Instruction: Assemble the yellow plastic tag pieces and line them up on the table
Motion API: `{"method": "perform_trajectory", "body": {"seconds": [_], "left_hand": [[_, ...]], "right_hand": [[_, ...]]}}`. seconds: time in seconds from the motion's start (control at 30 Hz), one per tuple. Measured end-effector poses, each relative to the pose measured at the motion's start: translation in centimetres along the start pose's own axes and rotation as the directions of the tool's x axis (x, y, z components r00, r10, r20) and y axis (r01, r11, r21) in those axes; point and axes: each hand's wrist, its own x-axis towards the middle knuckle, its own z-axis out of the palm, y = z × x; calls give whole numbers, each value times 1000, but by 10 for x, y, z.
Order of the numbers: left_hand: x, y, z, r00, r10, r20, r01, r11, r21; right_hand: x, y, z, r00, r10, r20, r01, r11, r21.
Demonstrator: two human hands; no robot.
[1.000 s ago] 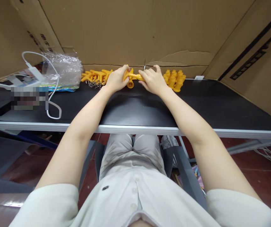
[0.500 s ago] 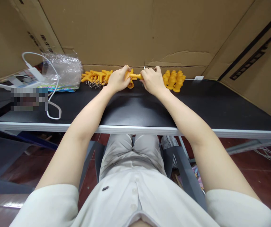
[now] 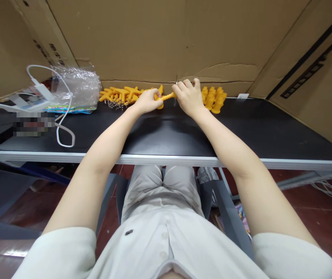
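Cardboard wall (image 3: 142,38), brown, runs along the far edge of the blk tabletop (image 3: 270,131), w/ more cardboard at both sides. Person sits at the near edge in a pale short-sleeved shirt (image 3: 148,228), both arms out fwd over the top. Far L: crinkly clear plastic (image 3: 77,86) on flat multicol. packs (image 3: 76,109), w/ a wht cord (image 3: 73,139) looping beside. Next along, a heap of ylw branched pcs (image 3: 124,93), near the wall, just L of the hands. R hand (image 3: 188,97): fingers bent, closed on the R end of a thin ylw twisted rod (image 3: 168,96); grip partly hidden. L hand (image 3: 148,101): thumb & fingers pinching the rod's other end, so it spans the gap betw. hands, approx. mid-table nr the wall. Ylw knobbly pcs (image 3: 214,99) stand grouped just R of R hand. Smallest: wht tag (image 3: 243,96) past them, & silvery metal bits (image 3: 115,104) along the heap's front.
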Motion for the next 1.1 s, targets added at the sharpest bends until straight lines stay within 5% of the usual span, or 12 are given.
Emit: {"method": "perform_trajectory", "body": {"seconds": [0.13, 0.47, 0.83, 1.0, 1.1], "left_hand": [[-3, -4, 0, 998, 53, -35, -48, 989, 143], [-3, -6, 3, 995, 77, -63, -63, 978, 200], [7, -25, -3, 996, -29, -82, 42, 984, 171], [20, -61, -5, 973, -57, -224, 81, 991, 102], [26, -76, -6, 950, -83, -300, 106, 992, 61]], "right_hand": [[-3, 2, 1, 998, -53, 42, 52, 998, 33], [-2, -2, 1, 992, -75, 104, 67, 995, 79], [-3, 58, 23, 969, 197, -150, -160, 961, 224], [4, 94, 44, 921, 345, -181, -261, 891, 373], [2, 98, 41, 905, 413, -99, -355, 864, 358]]}}
